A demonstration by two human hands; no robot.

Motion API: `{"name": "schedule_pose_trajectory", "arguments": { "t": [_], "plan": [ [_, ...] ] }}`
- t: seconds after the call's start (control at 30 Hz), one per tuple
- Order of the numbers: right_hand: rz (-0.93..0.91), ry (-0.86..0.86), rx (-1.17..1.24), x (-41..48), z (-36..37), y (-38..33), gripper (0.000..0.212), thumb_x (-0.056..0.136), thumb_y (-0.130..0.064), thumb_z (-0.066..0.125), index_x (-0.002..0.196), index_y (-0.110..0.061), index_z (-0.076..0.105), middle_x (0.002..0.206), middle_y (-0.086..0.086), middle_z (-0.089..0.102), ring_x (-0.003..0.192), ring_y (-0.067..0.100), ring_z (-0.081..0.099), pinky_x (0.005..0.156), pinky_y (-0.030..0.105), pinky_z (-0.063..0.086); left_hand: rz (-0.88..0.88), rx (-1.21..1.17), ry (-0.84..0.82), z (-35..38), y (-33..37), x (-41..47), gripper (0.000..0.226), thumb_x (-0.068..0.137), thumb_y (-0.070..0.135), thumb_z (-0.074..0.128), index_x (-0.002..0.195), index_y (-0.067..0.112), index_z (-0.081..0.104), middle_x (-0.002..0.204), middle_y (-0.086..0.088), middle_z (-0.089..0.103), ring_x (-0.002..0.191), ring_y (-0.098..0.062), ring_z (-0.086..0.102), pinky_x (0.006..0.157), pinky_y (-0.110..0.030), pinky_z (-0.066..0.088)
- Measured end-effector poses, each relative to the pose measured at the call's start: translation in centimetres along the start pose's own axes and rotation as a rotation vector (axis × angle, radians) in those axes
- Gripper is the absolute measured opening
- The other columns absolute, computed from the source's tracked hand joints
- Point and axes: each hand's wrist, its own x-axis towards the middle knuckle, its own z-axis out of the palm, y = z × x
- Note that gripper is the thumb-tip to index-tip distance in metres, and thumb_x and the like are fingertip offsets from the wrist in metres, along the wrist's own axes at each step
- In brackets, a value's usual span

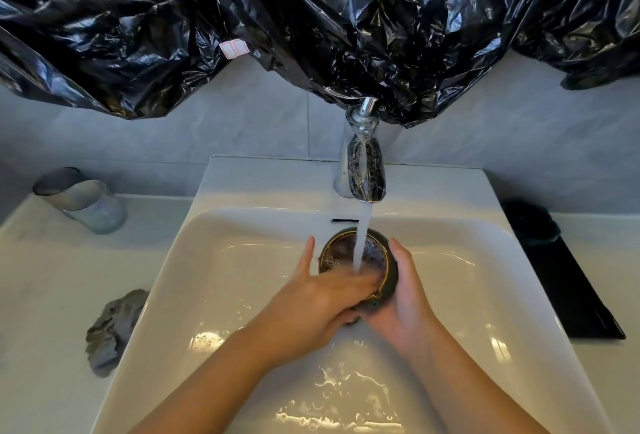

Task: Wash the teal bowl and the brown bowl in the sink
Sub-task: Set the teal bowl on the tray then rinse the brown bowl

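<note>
At the far left of the desk (41, 260) stand two cups (83, 203), one dark and one clear, close together near the tiled wall, and nearer the front edge lies a crumpled grey cloth (112, 326), just beside the sink (221, 260). In the white basin, the left hand (325, 298) reaches across with its fingers inside the brown bowl (349, 257), under the running water (362, 239), thumb raised over the bowl's left rim. The bowl, dark on the outside with a gold-edged rim, is tipped toward the tap and held above the basin floor, directly under the chrome faucet (363, 163). The right hand (405, 295) is wrapped around the bowl's right side and underside, gripping it. Black plastic sheeting (311, 17) hangs across the wall above the faucet. To the right of the sink, the teal bowl (533, 222) sits on the far end of a black mat (575, 298) on the desk, well apart from the hands.
</note>
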Motion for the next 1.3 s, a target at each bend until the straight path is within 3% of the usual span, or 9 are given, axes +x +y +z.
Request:
{"name": "schedule_pose_trajectory", "arguments": {
  "t": [0.13, 0.23, 0.33, 0.6, 0.73, 0.87, 1.0, 1.17, 1.3],
  "plan": [
    [-0.027, -0.012, 0.021, -0.1, 0.2, -0.2, 0.054, 0.097, -0.049, 0.04, 0.119, -0.008, 0.068, 0.116, 0.019, 0.072, 0.102, 0.03, 0.069, 0.088, 0.047, 0.054, 0.047, 0.304, 0.05, -0.2, -2.3, -0.6, 0.03, 0.091, 0.03, 0.054, 0.119, 0.025, 0.062, 0.127, 0.006, 0.062, 0.124, -0.008, 0.053, 0.112, -0.063, 0.007],
    [-0.016, -0.024, -0.013, -0.3, 0.7, 0.5, 0.052, 0.099, -0.048, 0.039, 0.118, -0.012, 0.07, 0.116, 0.015, 0.073, 0.103, 0.026, 0.072, 0.082, 0.042, 0.055, -0.092, 0.328, -0.067, 0.6, -0.4, 0.5, 0.065, 0.094, 0.055, 0.035, 0.145, 0.014, 0.033, 0.149, -0.007, 0.041, 0.141, -0.019, 0.031, 0.114, -0.057, -0.008],
    [-0.012, -0.004, -0.015, -0.4, 0.5, 0.5, 0.056, 0.097, -0.051, 0.039, 0.117, -0.01, 0.071, 0.116, 0.017, 0.073, 0.106, 0.028, 0.071, 0.09, 0.043, 0.052, -0.107, 0.103, -0.06, 1.1, 1.2, 1.3, 0.062, 0.094, 0.039, 0.046, 0.149, 0.023, 0.02, 0.149, -0.001, 0.04, 0.142, -0.016, 0.026, 0.116, -0.052, -0.013],
    [0.004, -0.036, 0.047, -0.3, 0.5, 0.2, 0.057, 0.096, -0.049, 0.039, 0.11, -0.005, 0.074, 0.118, 0.024, 0.07, 0.101, 0.033, 0.071, 0.09, 0.045, 0.051, 0.071, 0.006, 0.209, 0.3, -0.9, 0.2, 0.02, 0.082, 0.032, 0.061, 0.098, 0.024, 0.07, 0.08, 0.009, 0.07, 0.078, -0.01, 0.066, 0.114, -0.034, 0.024],
    [0.012, -0.065, 0.087, -0.3, 0.6, 0.3, 0.058, 0.096, -0.048, 0.038, 0.112, -0.006, 0.075, 0.119, 0.022, 0.069, 0.102, 0.032, 0.07, 0.088, 0.043, 0.053, 0.09, 0.081, 0.162, -0.1, -0.8, 0.6, 0.021, 0.087, 0.038, 0.06, 0.087, 0.017, 0.061, 0.083, 0.001, 0.061, 0.081, -0.016, 0.054, 0.08, -0.026, 0.045],
    [-0.009, -0.057, 0.086, -0.1, 0.6, 0.5, 0.064, 0.089, -0.056, 0.042, 0.129, -0.01, 0.062, 0.128, 0.025, 0.062, 0.115, 0.039, 0.06, 0.088, 0.051, 0.052, -0.302, -0.744, 0.227, -0.8, 0.8, 0.8, 0.02, 0.092, 0.032, 0.047, 0.089, 0.015, 0.057, 0.08, 0.006, 0.059, 0.074, -0.009, 0.055, 0.067, -0.021, 0.041],
    [-0.068, 0.047, -0.047, 0.2, 0.8, 0.7, 0.054, 0.09, -0.049, 0.047, 0.122, -0.01, 0.065, 0.114, 0.018, 0.073, 0.111, 0.032, 0.067, 0.088, 0.049, 0.053, -0.823, -1.468, 0.464, -0.8, 1.1, 1.9, 0.05, 0.09, 0.047, 0.05, 0.095, 0.0, 0.066, 0.092, -0.012, 0.072, 0.088, -0.025, 0.067, 0.086, -0.038, 0.049],
    [-0.151, 0.285, -0.284, 0.2, 1.3, 0.0, 0.04, 0.102, -0.044, 0.043, 0.09, -0.014, 0.067, 0.074, 0.007, 0.075, 0.075, 0.02, 0.07, 0.066, 0.034, 0.052, -0.993, -1.396, 0.172, -1.9, 1.5, 3.0, 0.051, 0.094, 0.051, 0.042, 0.093, 0.009, 0.071, 0.093, -0.015, 0.075, 0.09, -0.029, 0.071, 0.092, -0.039, 0.052],
    [-0.098, 0.255, -0.259, 0.4, 1.3, 0.0, 0.047, 0.099, -0.052, 0.044, 0.104, -0.013, 0.069, 0.104, 0.017, 0.073, 0.095, 0.029, 0.069, 0.09, 0.044, 0.053, -0.792, -1.179, 0.23, -1.5, 1.8, 3.3, 0.05, 0.095, 0.051, 0.041, 0.097, 0.01, 0.07, 0.091, -0.009, 0.074, 0.087, -0.023, 0.071, 0.09, -0.039, 0.053]
  ]
}}
